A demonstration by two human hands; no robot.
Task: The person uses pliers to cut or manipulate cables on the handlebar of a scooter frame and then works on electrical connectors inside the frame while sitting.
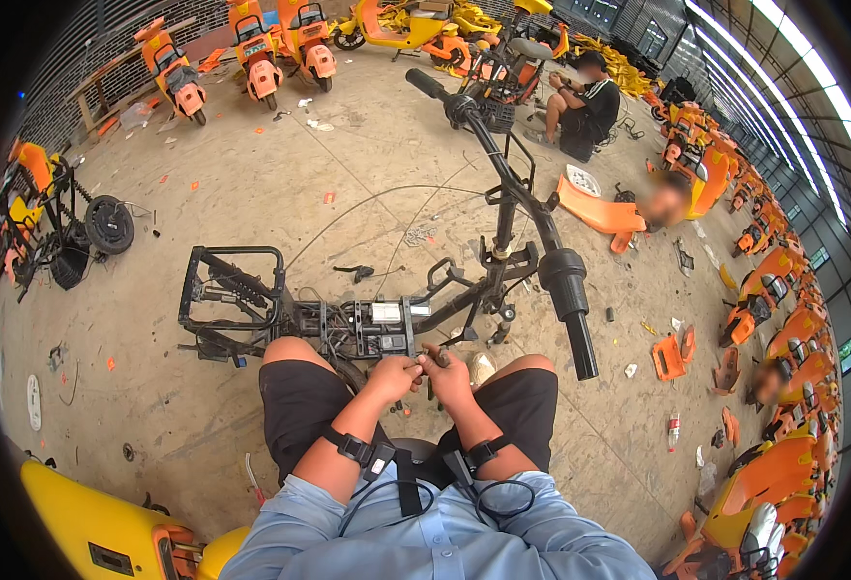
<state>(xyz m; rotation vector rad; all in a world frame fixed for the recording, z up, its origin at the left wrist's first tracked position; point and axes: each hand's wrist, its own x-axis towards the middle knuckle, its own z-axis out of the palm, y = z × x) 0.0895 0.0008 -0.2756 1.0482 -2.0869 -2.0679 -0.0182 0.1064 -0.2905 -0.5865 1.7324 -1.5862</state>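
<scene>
A stripped black scooter frame (462, 327) stands just in front of me, its handlebar (509, 174) reaching away to the upper right. My left hand (394, 378) and my right hand (448, 376) are close together over the near side of the frame, between my knees. Both have their fingers curled in a pinch. Whatever they hold is too small and hidden to make out. Just beyond the hands, a battery-bay area with a white-labelled box (387, 312) sits in the frame. A black rear rack (232, 250) rises at the frame's left end.
A black brake lever (356, 273) and a long thin cable (343, 215) lie on the concrete beyond the frame. Orange panels (669, 358) are scattered at right. Scooters (774, 333) line the right side. Another person (595, 106) crouches at the far right.
</scene>
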